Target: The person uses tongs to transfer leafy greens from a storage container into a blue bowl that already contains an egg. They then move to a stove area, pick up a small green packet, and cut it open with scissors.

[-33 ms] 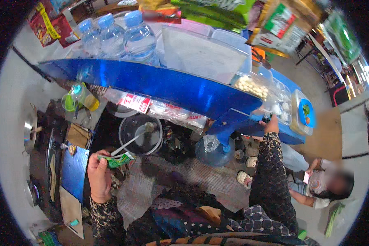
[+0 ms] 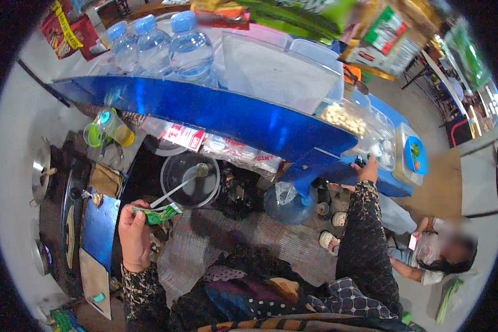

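Observation:
Pinched in my left hand (image 2: 133,231) is a small green sachet (image 2: 159,213), held out over the floor on the left. Behind the sachet, a ladle (image 2: 174,192) with a pale handle leans in a round clear bucket (image 2: 218,182). My right hand (image 2: 366,170) reaches to the right end of the blue counter (image 2: 216,108). Its fingers are curled beside a small dark thing that I cannot make out. Just beyond that hand stand a clear container of small whitish balls (image 2: 343,119) and a clear plastic tray (image 2: 384,152).
Water bottles (image 2: 191,52) stand on the counter. A large blue water jug (image 2: 289,203) sits on the floor below. At the left are a black stove (image 2: 66,221) and a blue board (image 2: 100,227). A seated person (image 2: 434,243) is at the right.
The whole view has shifted very slightly. Both hands keep nearly the same places, and the left still holds the green sachet.

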### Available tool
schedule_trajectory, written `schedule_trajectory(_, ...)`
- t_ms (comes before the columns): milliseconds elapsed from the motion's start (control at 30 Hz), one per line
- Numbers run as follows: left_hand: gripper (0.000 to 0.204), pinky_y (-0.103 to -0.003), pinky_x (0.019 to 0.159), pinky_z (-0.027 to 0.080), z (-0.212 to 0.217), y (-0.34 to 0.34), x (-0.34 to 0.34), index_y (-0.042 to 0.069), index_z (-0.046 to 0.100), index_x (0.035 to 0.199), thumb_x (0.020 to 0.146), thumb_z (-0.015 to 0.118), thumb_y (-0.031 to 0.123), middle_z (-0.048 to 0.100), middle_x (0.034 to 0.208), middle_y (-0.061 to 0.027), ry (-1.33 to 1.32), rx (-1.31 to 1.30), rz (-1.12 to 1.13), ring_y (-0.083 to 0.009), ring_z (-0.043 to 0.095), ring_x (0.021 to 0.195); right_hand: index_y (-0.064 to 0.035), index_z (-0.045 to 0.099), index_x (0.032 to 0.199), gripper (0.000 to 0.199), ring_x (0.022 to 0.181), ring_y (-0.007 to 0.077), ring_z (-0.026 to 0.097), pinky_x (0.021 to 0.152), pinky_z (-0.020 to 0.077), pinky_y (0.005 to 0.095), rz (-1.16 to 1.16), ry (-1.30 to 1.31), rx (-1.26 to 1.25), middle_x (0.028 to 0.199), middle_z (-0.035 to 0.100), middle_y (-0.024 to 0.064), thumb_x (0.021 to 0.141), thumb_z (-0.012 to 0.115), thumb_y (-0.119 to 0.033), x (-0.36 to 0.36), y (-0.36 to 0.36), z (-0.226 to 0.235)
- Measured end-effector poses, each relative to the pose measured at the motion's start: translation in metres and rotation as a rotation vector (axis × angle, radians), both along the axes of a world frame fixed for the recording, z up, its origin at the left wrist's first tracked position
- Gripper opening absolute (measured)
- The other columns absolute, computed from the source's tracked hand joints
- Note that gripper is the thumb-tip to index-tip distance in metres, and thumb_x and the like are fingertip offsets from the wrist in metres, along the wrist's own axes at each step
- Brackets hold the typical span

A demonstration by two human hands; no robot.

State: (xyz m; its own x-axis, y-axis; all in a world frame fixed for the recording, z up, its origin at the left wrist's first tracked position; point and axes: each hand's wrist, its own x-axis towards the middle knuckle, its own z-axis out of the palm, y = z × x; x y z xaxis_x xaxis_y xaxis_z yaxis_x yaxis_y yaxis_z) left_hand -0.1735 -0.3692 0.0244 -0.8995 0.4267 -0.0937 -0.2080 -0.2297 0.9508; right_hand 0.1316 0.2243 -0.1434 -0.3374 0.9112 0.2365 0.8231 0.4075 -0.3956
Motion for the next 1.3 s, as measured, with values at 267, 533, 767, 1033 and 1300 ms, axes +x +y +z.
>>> schedule_trajectory(267, 0.01, -0.031, 0.089, 0.041, -0.015, -0.011, 0.017, 0.005, 0.055, 0.094, 0.088, 0.06, 0.01, 0.057, 0.105, -0.0087, 0.019, 0.016, 0.108, -0.0167, 0.053, 0.097, -0.005, 0.062, 0.097, 0.017, 0.075, 0.0181, 0.063, 0.061, 0.0497, 0.034, 0.609, 0.134, -0.273, 0.083, 0.062, 0.0097, 0.089, 0.049, -0.011, 0.002, -0.18, -0.125)
schedule_trajectory(533, 0.012, -0.03, 0.087, 0.042, -0.006, -0.028, 0.028, 0.006, 0.056, 0.093, 0.084, 0.063, 0.009, 0.056, 0.106, -0.0077, 0.021, 0.022, 0.107, -0.0164, 0.053, 0.097, -0.0055, 0.054, 0.122, 0.051, 0.099, 0.037, 0.058, 0.083, 0.0484, 0.0477, 0.718, -0.478, -0.615, 0.109, 0.059, 0.0252, 0.08, 0.063, -0.032, -0.154, -0.276, -0.147)
schedule_trajectory(767, 0.013, -0.033, 0.092, 0.043, -0.008, -0.114, 0.079, 0.006, 0.057, 0.094, 0.083, 0.065, 0.007, 0.058, 0.106, -0.0071, 0.072, 0.0, 0.249, -0.0178, 0.053, 0.104, -0.0077, 0.044, 0.136, 0.06, 0.113, 0.0252, 0.054, 0.097, 0.0416, 0.0351, 1.348, -0.349, -1.123, 0.123, 0.057, 0.0129, 0.082, 0.066, -0.024, -0.249, -0.405, -0.011)
schedule_trajectory(1033, 0.022, -0.029, 0.092, 0.043, -0.034, -0.271, 0.189, 0.004, 0.057, 0.104, 0.084, 0.066, 0.006, 0.056, 0.111, -0.004, 0.212, 0.155, 0.611, -0.0135, 0.052, 0.106, -0.0029, 0.06, 0.114, 0.037, 0.102, 0.0187, 0.058, 0.091, 0.0438, 0.0306, 2.05, -0.237, -1.331, 0.112, 0.062, 0.0066, 0.079, 0.069, -0.008, -0.23, -0.677, 0.105)
schedule_trajectory(1300, 0.051, -0.034, 0.099, 0.039, -0.009, -0.442, 0.385, 0.005, 0.054, 0.121, 0.078, 0.075, 0.023, 0.053, 0.124, -0.0096, 0.268, -0.556, 0.921, -0.0218, 0.048, 0.119, 0.0015, 0.06, 0.105, 0.025, 0.086, 0.0124, 0.059, 0.078, 0.0476, 0.0278, 2.339, -0.532, -1.453, 0.097, 0.064, 0.0043, 0.08, 0.062, -0.001, -0.105, -0.917, 0.142)
